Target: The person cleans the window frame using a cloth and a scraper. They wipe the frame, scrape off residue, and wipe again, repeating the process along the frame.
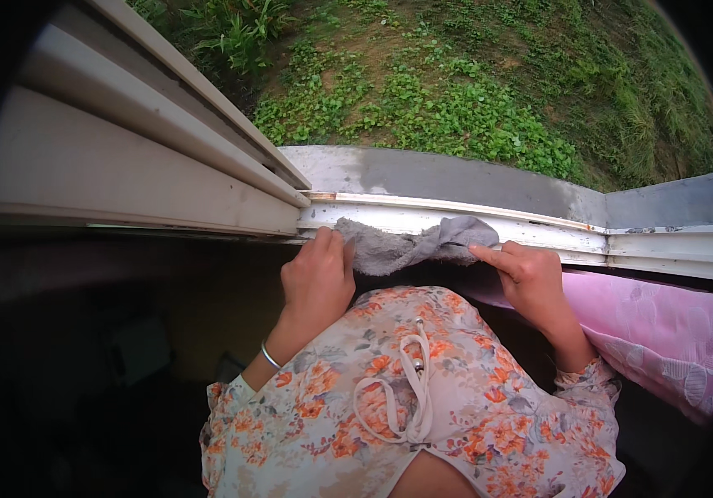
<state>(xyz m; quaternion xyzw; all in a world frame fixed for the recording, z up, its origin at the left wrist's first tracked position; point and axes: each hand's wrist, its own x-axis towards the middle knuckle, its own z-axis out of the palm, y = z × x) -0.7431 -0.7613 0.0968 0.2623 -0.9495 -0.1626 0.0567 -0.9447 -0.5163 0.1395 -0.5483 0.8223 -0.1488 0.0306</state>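
A grey cloth (402,247), bunched and twisted, lies across the inner edge of a white window track (410,217). My left hand (318,272) is closed on its left end, thumb against the fabric and a silver bangle at the wrist. At the cloth's right end my right hand (531,278) grips it, the index finger stretched along the fabric and the other fingers curled under. Part of the cloth sags below the sill's edge, between my hands and my floral top.
Sliding window panels (140,141) stand at the left. Beyond the track runs a grey outer ledge (456,176), partly damp-looking, then a green slope (456,100). A pink curtain (655,324) hangs at the right. The room at lower left is dark.
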